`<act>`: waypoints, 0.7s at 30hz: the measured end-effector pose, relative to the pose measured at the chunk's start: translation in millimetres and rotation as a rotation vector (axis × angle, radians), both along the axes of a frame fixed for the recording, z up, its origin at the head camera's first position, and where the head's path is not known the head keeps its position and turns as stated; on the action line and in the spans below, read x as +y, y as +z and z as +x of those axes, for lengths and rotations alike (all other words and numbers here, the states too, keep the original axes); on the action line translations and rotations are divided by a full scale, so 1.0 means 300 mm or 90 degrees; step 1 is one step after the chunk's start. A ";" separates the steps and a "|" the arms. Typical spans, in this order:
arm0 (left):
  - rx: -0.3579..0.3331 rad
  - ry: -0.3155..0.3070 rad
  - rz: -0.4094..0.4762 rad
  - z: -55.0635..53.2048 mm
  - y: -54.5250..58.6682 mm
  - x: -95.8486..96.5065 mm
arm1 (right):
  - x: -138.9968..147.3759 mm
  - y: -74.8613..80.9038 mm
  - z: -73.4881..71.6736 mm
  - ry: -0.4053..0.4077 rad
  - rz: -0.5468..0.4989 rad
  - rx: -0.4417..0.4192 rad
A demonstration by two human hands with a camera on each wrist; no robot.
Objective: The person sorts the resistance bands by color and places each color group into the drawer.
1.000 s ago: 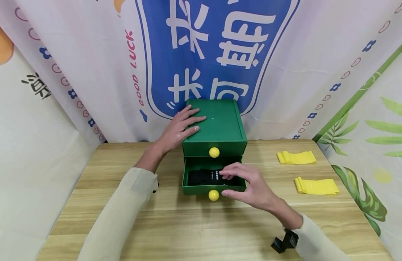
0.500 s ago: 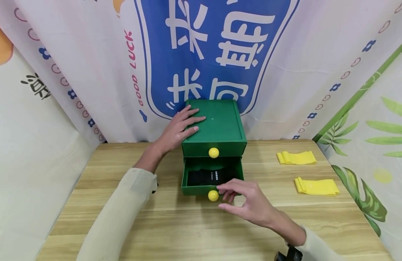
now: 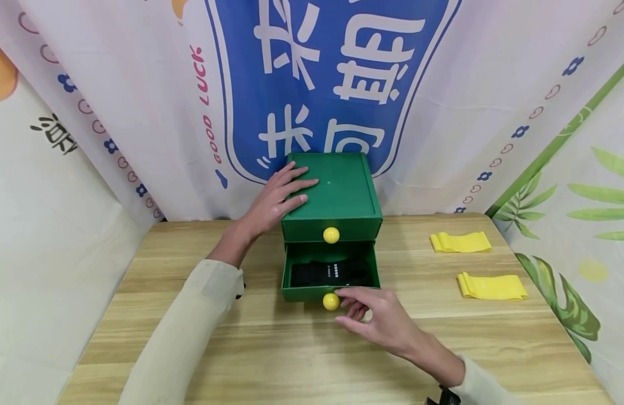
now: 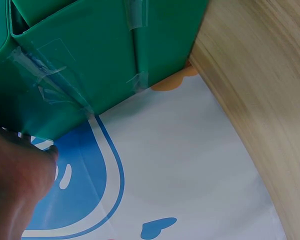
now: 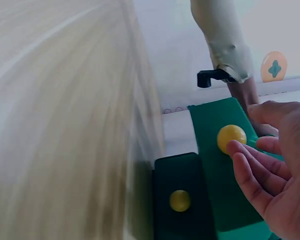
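Observation:
A green drawer box [image 3: 337, 188] stands at the table's back edge. My left hand [image 3: 279, 197] rests on its top left edge with fingers spread; in the left wrist view that hand [image 4: 20, 180] shows beside the green wall. The lower drawer [image 3: 304, 294] is pulled out and holds a folded black item [image 3: 312, 274] with white dots and small print. My right hand [image 3: 385, 320] is loosely curved, its index fingertip right by the lower yellow knob [image 3: 330, 301]. In the right wrist view the right hand [image 5: 285, 165] has nothing between thumb and fingers. The upper drawer's knob [image 3: 331, 235] is free.
Two folded yellow bands [image 3: 461, 242] lie on the right of the wooden table [image 3: 271, 349], one behind the other. Printed curtain cloth [image 3: 443, 140] hangs directly behind the box and along both sides.
My right hand has drawn back from over the open drawer's contents to its front, beside the lower knob. The left hand and the drawer have stayed put.

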State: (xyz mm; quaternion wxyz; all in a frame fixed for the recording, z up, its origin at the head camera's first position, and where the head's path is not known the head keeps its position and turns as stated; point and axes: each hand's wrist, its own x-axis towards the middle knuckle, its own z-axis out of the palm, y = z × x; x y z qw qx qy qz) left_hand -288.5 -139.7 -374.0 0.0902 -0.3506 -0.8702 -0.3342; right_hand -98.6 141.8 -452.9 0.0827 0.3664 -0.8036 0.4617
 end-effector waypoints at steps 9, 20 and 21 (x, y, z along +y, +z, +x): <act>-0.002 -0.002 0.002 -0.001 -0.002 0.000 | -0.031 -0.059 0.002 -0.045 -0.010 -0.007; 0.003 -0.002 0.000 -0.002 -0.001 0.000 | -0.057 -0.089 -0.012 -0.081 -0.066 0.019; 0.003 -0.002 0.000 -0.002 -0.002 -0.001 | -0.058 -0.090 -0.014 -0.080 -0.068 0.019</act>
